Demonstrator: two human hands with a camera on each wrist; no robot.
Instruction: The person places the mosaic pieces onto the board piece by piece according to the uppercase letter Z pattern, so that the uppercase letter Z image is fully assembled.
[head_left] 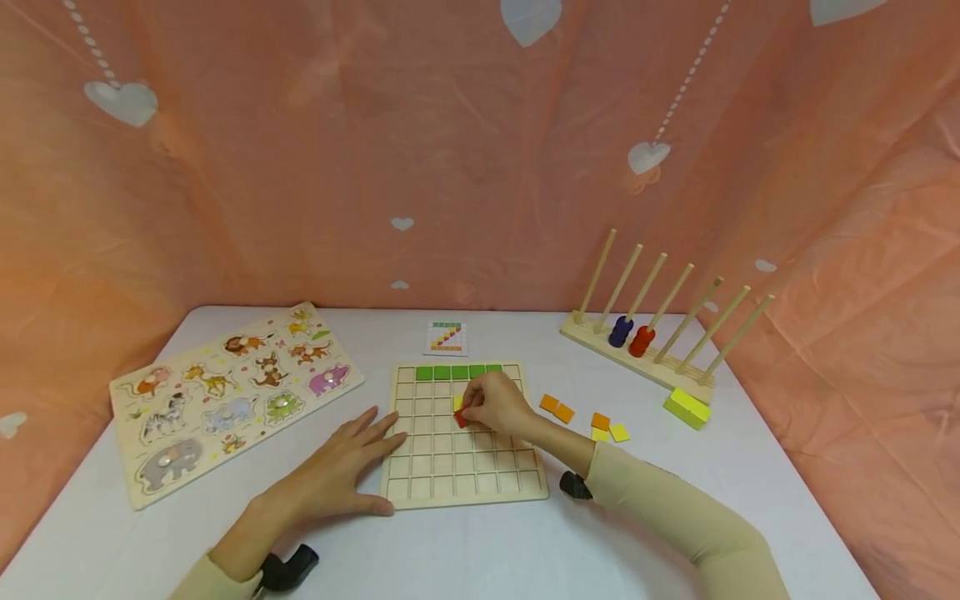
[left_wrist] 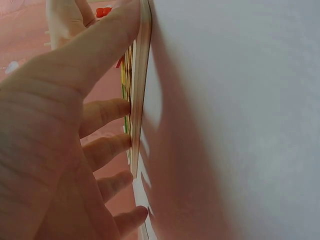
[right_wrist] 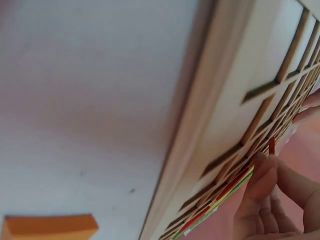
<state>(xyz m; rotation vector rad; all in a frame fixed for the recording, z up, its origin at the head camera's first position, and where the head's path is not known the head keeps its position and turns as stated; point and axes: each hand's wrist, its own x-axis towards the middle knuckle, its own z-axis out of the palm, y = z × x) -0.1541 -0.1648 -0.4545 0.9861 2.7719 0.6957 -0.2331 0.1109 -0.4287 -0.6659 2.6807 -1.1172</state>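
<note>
A light wooden grid board point(head_left: 442, 488) lies on the table, with a row of green square tiles point(head_left: 442, 373) along its far side. My right hand point(head_left: 497, 405) pinches a small red tile point(head_left: 461, 418) between thumb and fingers, over the middle of the board. Just beyond that tile, part of a yellow tile point(head_left: 457, 402) shows. In the right wrist view, red tiles point(right_wrist: 231, 186) also lie in the grid; the hand hides them from the head view. My left hand point(head_left: 337, 467) rests at the board's left edge, fingers spread, thumb at the near corner.
A small pattern card point(head_left: 447, 338) lies behind the board. Loose orange tiles point(head_left: 564, 413) and yellow tiles point(head_left: 618, 432) are to the right. Farther right stand a peg rack point(head_left: 592, 336) with blue and red beads and a yellow-green block point(head_left: 687, 407). An animal puzzle point(head_left: 247, 408) lies left.
</note>
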